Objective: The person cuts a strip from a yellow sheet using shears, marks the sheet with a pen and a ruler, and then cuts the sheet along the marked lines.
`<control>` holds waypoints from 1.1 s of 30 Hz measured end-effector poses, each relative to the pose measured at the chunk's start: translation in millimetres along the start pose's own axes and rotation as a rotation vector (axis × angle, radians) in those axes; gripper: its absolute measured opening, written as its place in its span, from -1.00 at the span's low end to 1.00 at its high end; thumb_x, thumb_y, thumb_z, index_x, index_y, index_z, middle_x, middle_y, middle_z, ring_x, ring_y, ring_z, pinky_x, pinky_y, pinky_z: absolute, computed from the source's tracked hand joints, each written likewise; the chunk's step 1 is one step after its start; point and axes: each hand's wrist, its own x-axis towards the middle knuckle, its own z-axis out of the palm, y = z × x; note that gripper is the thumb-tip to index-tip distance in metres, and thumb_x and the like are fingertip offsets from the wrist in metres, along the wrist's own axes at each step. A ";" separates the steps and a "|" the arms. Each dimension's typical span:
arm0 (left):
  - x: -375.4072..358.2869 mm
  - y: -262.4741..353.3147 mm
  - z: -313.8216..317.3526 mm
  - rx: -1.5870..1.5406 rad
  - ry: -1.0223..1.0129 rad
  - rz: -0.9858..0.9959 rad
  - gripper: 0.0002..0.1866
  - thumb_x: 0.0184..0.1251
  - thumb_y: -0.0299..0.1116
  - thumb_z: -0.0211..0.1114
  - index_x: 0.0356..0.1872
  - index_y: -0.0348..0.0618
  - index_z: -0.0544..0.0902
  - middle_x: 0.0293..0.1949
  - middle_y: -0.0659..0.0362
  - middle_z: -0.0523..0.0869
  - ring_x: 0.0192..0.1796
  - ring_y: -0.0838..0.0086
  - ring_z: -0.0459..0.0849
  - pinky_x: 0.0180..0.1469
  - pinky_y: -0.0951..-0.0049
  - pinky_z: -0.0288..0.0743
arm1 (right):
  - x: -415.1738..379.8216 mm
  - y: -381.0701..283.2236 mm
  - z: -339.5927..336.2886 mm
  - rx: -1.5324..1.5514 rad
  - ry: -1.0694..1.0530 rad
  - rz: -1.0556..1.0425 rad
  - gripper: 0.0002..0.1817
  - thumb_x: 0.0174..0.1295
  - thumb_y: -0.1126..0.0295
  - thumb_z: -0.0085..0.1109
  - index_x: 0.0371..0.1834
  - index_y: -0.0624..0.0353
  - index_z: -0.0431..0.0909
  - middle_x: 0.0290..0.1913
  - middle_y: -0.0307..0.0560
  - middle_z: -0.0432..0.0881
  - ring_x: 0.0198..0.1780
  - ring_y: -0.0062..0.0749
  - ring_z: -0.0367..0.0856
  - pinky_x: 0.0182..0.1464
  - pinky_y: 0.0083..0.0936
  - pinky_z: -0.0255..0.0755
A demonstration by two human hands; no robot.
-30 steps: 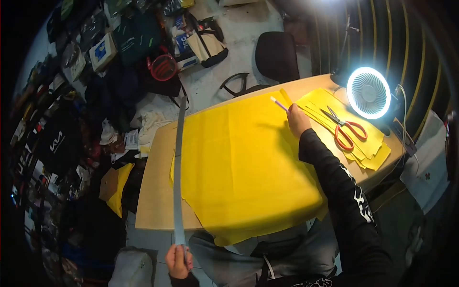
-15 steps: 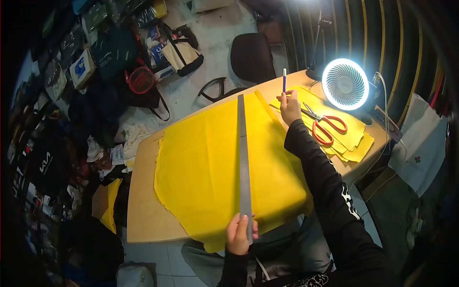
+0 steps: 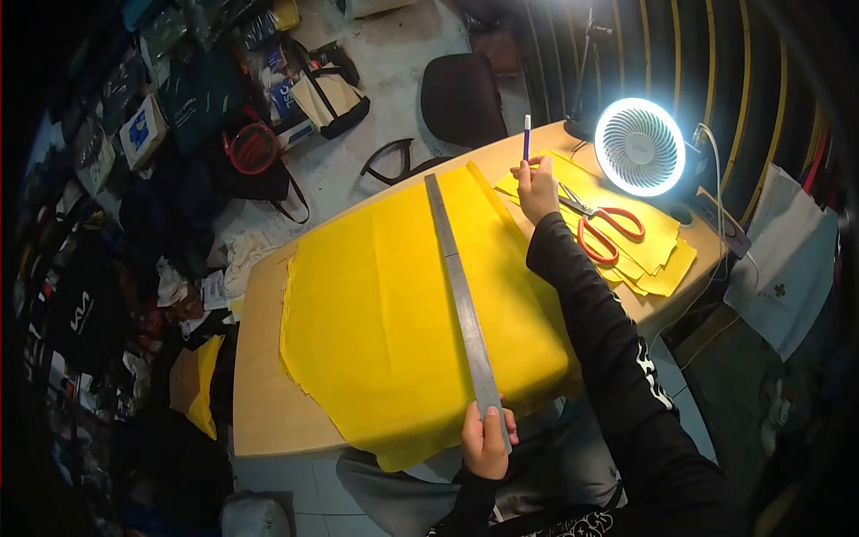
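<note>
A large yellow sheet (image 3: 358,295) is spread over the wooden table (image 3: 268,403), its near edge hanging over the front. Across it, tilted, lies a long grey metal ruler (image 3: 458,286). My left hand (image 3: 486,438) grips the ruler's near end, thumb on top, at the table's front edge. Near the sheet's far right corner, my right hand (image 3: 539,190) holds a blue pen (image 3: 527,139) upright, white end up. Just right of that hand, scissors with red handles (image 3: 608,234) rest on a stack of yellow pieces (image 3: 667,268).
A lit round fan (image 3: 640,147) stands at the table's back right, with a cable beside it. Behind the table are a dark chair (image 3: 463,100) and a beige-and-black bag (image 3: 329,103). Piled bags and clothes fill the left. A white bag (image 3: 783,268) hangs at right.
The ruler's near end has swung right with my left hand, so it now slants more. My right hand still holds the pen, and the whole view has shifted slightly.
</note>
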 end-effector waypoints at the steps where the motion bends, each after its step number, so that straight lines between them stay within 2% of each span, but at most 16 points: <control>1: -1.7 0.1 -1.2 0.008 0.012 0.006 -0.71 0.48 -0.26 -0.05 -0.01 -0.29 0.42 -0.49 0.16 0.47 -0.54 0.57 0.41 -0.45 0.60 0.32 | 0.1 -0.2 -0.3 -0.001 0.003 -0.002 -0.82 0.37 0.40 -0.01 -0.13 0.30 0.30 -0.24 0.20 0.70 -0.18 -0.06 0.72 -0.10 -0.35 0.54; 12: -7.3 1.5 -22.3 -0.003 0.027 -0.045 -0.72 0.51 -0.29 -0.10 0.00 -0.33 0.37 -0.46 0.14 0.48 -0.51 0.55 0.43 -0.41 0.55 0.38 | 2.0 0.9 -0.9 -0.002 -0.006 0.011 -0.80 0.37 0.38 -0.01 -0.13 0.30 0.29 -0.26 0.19 0.70 -0.20 -0.06 0.72 -0.11 -0.34 0.54; 15: -7.1 2.6 -20.7 0.034 0.008 -0.024 -0.73 0.51 -0.27 -0.05 -0.03 -0.31 0.38 -0.48 0.15 0.48 -0.53 0.56 0.43 -0.45 0.57 0.37 | 2.2 1.4 -1.2 -0.006 -0.006 0.014 -0.80 0.37 0.38 -0.01 -0.14 0.30 0.29 -0.27 0.19 0.70 -0.21 -0.06 0.72 -0.12 -0.33 0.54; 19: -4.9 5.6 -31.4 0.148 0.037 -0.025 -0.72 0.48 -0.21 0.06 -0.12 -0.27 0.43 -0.58 0.22 0.46 -0.66 0.61 0.37 -0.59 0.63 0.27 | 3.0 2.9 -1.2 -0.006 -0.014 0.014 -0.80 0.37 0.37 -0.02 -0.14 0.30 0.30 -0.27 0.19 0.71 -0.21 -0.05 0.72 -0.11 -0.33 0.54; 21: -0.9 11.4 -50.3 0.218 0.086 -0.053 -0.68 0.47 -0.12 0.08 -0.22 -0.22 0.49 -0.63 0.28 0.45 -0.70 0.69 0.32 -0.65 0.67 0.23 | 3.7 3.0 -2.1 0.000 -0.010 0.018 -0.80 0.37 0.37 -0.02 -0.14 0.30 0.30 -0.28 0.19 0.71 -0.21 -0.05 0.72 -0.10 -0.34 0.54; 26: 8.6 50.2 -113.2 0.424 0.064 -0.161 -0.62 0.47 -0.06 0.06 -0.25 -0.23 0.54 -0.65 0.28 0.47 -0.68 0.72 0.33 -0.65 0.70 0.22 | 7.0 3.6 -4.2 0.020 0.017 0.011 -0.80 0.37 0.37 -0.02 -0.14 0.30 0.30 -0.28 0.19 0.71 -0.21 -0.08 0.72 -0.08 -0.34 0.54; 30: 27.0 88.3 -166.5 0.662 0.017 -0.132 -0.58 0.48 -0.05 0.06 -0.32 -0.27 0.58 -0.67 0.26 0.50 -0.71 0.71 0.35 -0.68 0.69 0.17 | 8.8 2.6 -6.7 0.026 0.034 0.014 -0.79 0.37 0.37 -0.01 -0.15 0.31 0.30 -0.28 0.18 0.71 -0.21 -0.10 0.72 -0.09 -0.35 0.54; 33: 46.2 109.1 -196.7 0.678 -0.022 -0.097 -0.55 0.49 -0.06 0.04 -0.37 -0.30 0.57 -0.71 0.23 0.50 -0.81 0.69 0.29 -0.73 0.66 0.15 | 9.7 2.3 -7.8 0.024 0.041 0.017 -0.79 0.37 0.36 -0.01 -0.15 0.31 0.30 -0.29 0.18 0.71 -0.22 -0.11 0.72 -0.10 -0.35 0.54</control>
